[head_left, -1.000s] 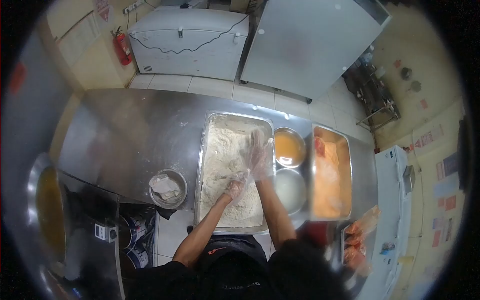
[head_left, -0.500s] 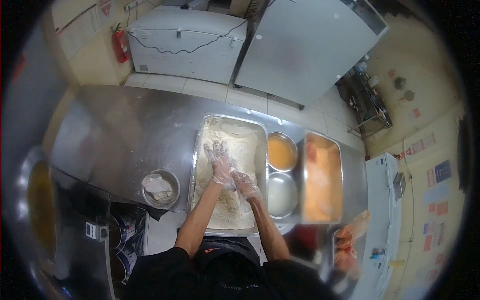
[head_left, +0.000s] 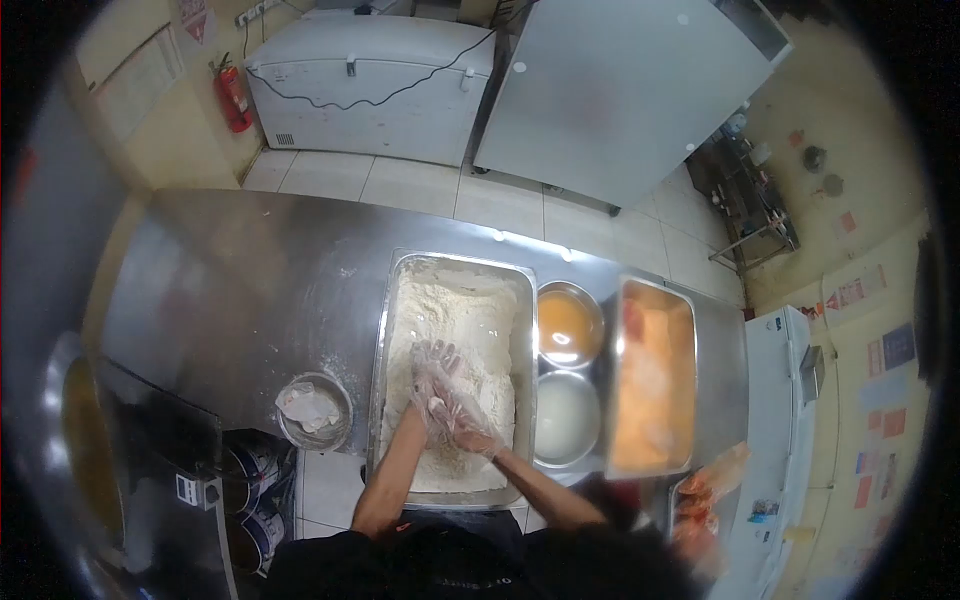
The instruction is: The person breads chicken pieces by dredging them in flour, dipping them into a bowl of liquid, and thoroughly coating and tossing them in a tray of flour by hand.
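Both my hands wear clear plastic gloves dusted with flour and are over a deep metal tray (head_left: pixel 528 340) of flour (head_left: pixel 440 300). My left hand (head_left: pixel 436 372) points away from me with its fingers stretched out, low over the flour. Against its palm and wrist lies my right hand (head_left: pixel 466 428), angled up to the left with its fingers extended. The two hands touch and overlap. Whether anything small sits between them, I cannot make out.
Right of the tray stand a bowl of orange liquid (head_left: pixel 568 325), a bowl of whitish liquid (head_left: pixel 566 415) and a tray with orange contents (head_left: pixel 655 390). A floury bowl (head_left: pixel 338 437) with a white item sits left. Reddish bagged food (head_left: pixel 700 505) is at the lower right.
Both hands have drawn back toward me over the flour. My right hand has slid left, further across my left palm and wrist. The whole view has shifted slightly.
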A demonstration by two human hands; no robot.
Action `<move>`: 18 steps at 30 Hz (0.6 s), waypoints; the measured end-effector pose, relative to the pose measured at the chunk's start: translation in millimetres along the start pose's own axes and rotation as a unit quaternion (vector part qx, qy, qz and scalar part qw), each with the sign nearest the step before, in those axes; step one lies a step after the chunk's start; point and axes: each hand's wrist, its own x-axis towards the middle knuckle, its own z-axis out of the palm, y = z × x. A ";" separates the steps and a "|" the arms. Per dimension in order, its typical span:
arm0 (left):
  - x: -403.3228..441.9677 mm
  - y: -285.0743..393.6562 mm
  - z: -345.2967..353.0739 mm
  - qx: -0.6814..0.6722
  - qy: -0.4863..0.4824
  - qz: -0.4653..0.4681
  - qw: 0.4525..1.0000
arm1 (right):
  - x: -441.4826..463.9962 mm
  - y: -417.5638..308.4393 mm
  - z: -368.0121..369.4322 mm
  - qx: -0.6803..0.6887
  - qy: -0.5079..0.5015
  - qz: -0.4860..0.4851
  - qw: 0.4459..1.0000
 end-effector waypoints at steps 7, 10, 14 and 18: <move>-91.1 34.9 -21.3 -0.145 0.007 0.067 0.987 | 179.4 76.7 33.0 -0.215 -0.037 -0.329 0.919; -138.3 28.6 -17.9 -0.150 -0.018 0.068 0.986 | 221.5 96.7 124.4 0.154 -0.257 -0.177 0.937; -205.2 -20.1 -3.7 -0.097 -0.038 0.040 0.994 | 272.5 94.5 29.2 0.279 -0.250 -0.242 0.895; -238.8 -42.5 4.1 -0.075 -0.073 0.035 0.994 | 280.8 120.8 36.6 0.432 -0.230 -0.120 0.864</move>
